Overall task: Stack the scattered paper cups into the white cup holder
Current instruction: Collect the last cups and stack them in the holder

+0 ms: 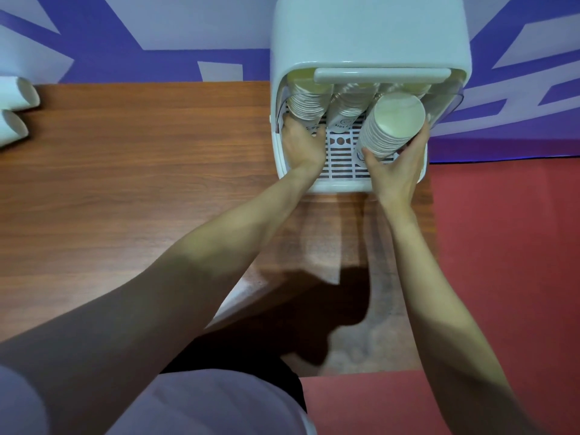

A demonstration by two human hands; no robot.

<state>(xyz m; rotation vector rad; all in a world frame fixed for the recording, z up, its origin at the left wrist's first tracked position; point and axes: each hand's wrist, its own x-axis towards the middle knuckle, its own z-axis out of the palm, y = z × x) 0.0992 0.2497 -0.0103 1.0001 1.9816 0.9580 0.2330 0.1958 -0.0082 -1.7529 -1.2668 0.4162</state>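
Note:
The white cup holder [370, 36] stands at the right end of the wooden table, its front open over a slotted tray [342, 158]. Inside lean a left stack of paper cups [306, 103] and a middle stack [348, 105]. My right hand [397, 164] grips a tall stack of nested paper cups [390, 127] from below, tilted at the holder's right side. My left hand [303, 144] reaches into the holder under the left stack, its fingers hidden by the cups.
Two loose white paper cups [17, 92] [11, 128] lie on their sides at the table's far left edge. The wooden table [141, 167] ends just right of the holder, with red floor [508, 246] beyond. A blue and white wall stands behind.

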